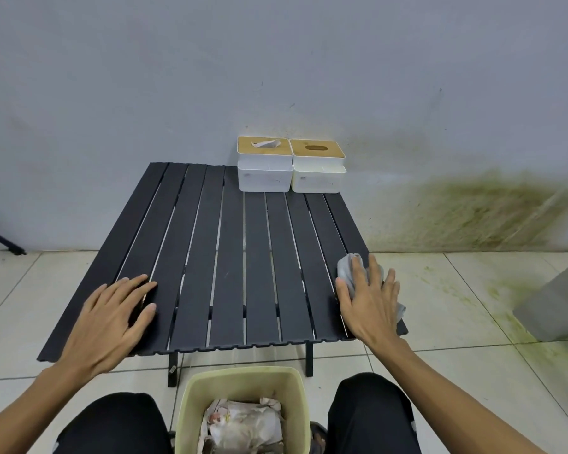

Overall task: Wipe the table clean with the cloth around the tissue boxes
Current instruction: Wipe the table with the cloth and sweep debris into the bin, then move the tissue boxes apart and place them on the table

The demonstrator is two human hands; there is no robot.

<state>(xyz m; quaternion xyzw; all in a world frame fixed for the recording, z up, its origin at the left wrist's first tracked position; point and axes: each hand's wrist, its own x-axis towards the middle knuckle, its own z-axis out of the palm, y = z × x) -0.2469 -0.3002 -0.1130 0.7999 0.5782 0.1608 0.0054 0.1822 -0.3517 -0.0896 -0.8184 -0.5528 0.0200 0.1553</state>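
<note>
The right hand lies flat on the grey cloth, its fingers straight and spread fairly wide, palm down and pressing. The fingertips point to the far side. The cloth sits at the right edge of the black slatted table, towards the near right corner. It is bunched under the palm. One end shows beyond the forefinger on the far side and another shows past the little finger on the near right, so its long axis runs roughly near to far along the table edge, tilted a little to the right at the near end.

The left hand rests palm down on the near left part of the table, fingers straight and spread, holding nothing. Its fingertips point far and right.

The table's slats run near to far. At its far edge, right of the middle, two white tissue boxes stand side by side and seem to touch. The left tissue box has a tissue poking from its wooden lid. The right tissue box shows an oval slot whose length runs left to right. Both are well apart from the cloth.

On the tiled floor between the person's knees stands a pale yellow bin holding crumpled paper.
</note>
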